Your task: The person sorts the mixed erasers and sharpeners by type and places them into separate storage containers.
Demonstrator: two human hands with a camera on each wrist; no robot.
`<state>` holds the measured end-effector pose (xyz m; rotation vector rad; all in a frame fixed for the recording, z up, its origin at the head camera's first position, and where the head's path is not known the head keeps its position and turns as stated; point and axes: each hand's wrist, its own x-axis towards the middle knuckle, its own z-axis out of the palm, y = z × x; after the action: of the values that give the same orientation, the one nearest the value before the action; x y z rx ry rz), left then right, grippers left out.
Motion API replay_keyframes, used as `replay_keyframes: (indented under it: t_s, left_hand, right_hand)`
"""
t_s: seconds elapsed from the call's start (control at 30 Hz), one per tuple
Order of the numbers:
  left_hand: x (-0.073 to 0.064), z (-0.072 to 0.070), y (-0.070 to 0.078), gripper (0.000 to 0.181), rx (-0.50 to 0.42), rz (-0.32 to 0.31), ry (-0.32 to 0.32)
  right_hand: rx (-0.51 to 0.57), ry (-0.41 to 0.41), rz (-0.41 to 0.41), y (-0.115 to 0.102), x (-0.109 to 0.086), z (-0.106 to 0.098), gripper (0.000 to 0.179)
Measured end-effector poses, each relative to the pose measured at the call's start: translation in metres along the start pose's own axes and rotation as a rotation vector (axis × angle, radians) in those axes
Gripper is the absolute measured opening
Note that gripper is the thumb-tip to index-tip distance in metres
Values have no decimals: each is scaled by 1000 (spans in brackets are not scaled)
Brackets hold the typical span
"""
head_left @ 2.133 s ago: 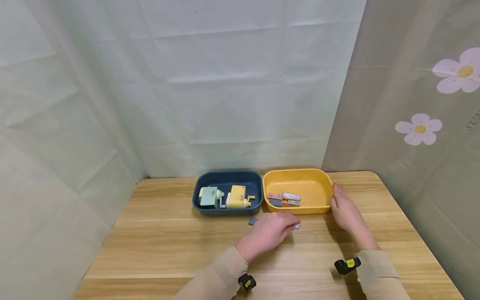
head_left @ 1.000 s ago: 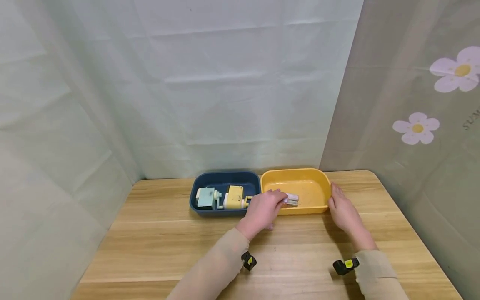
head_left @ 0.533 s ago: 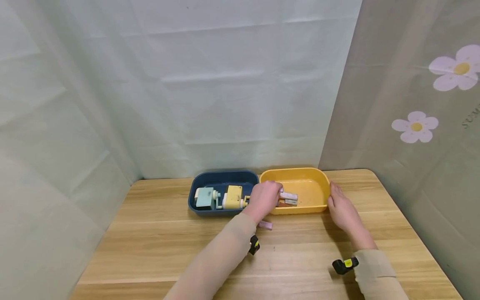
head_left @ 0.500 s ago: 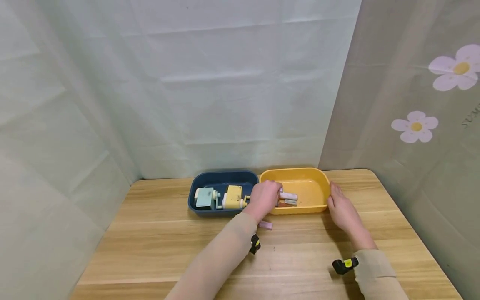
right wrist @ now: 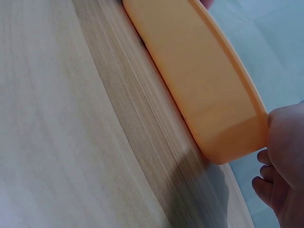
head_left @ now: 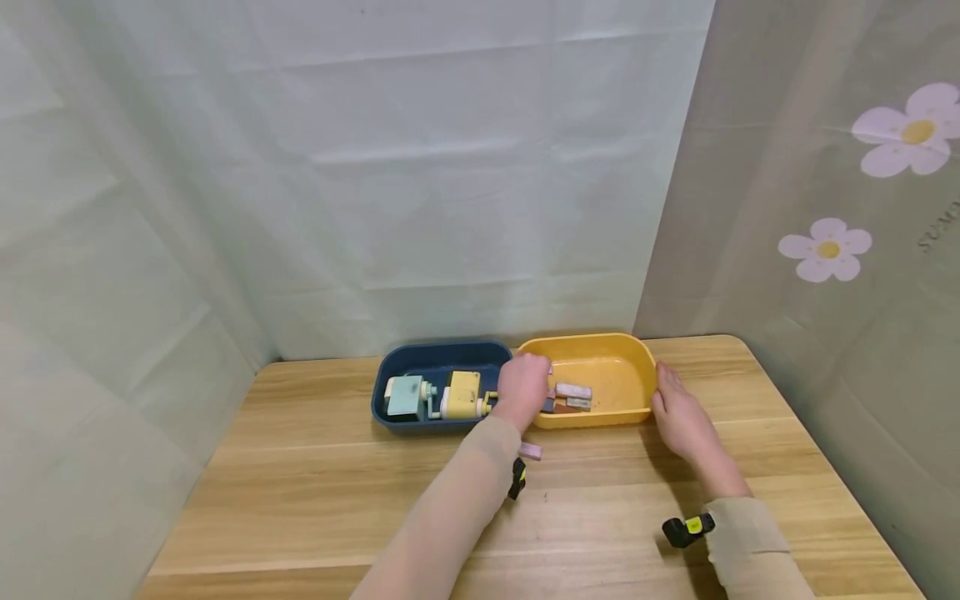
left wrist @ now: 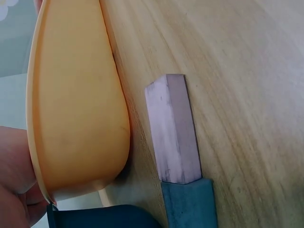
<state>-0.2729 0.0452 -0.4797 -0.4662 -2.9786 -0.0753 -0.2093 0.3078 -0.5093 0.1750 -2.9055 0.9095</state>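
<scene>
My left hand [head_left: 522, 385] reaches over the left end of the yellow bin [head_left: 615, 420], fingers curled, holding a pale lilac eraser [head_left: 550, 370] that barely shows past the knuckles. Several pink, white, blue and brown erasers lie near the bin's front left, among them a white one [head_left: 573, 390]. My right hand [head_left: 684, 417] rests against the bin's right end; in the right wrist view its thumb side touches the outer corner. On the table before the bins, a lilac eraser [left wrist: 173, 128] lies end to end with a blue one [left wrist: 190, 204], partly hidden by my left arm in the head view.
A dark blue bin [head_left: 442, 426] stands against the yellow bin's left side. In it lie a pale teal crank sharpener [head_left: 406, 395] and a yellow one [head_left: 463, 393]. Curtains hang right behind the wooden table [head_left: 315, 467].
My left hand picked up a lilac eraser from the table, carried it over the yellow bin, then moved left and farther back inside it. The right hand has stayed at the bin's right end.
</scene>
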Motion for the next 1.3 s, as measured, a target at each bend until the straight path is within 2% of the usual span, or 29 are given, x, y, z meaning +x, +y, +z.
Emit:
replay_keyframes:
  t_s: [0.53,0.8,0.97,1.13,1.3]
  left_hand:
    - [-2,-2,-3,20,9,-15,-17]
    - [-4,-3,-11,19,3,-10,32]
    - [-6,-5,-14,20,-17,-5,37]
    - [-11,-6,-13,14,-93,2,66]
    - [-24,-8,-12,24,-212,20,131]
  right_hand:
    - [4,2,-8,-1,0,0,57]
    - [-6,24,-26,3,0,3,56]
    - [2,21,-25,4,0,3,57]
    - [4,15,-21,2,0,2,57]
    - [3,5,-6,1,0,2,57]
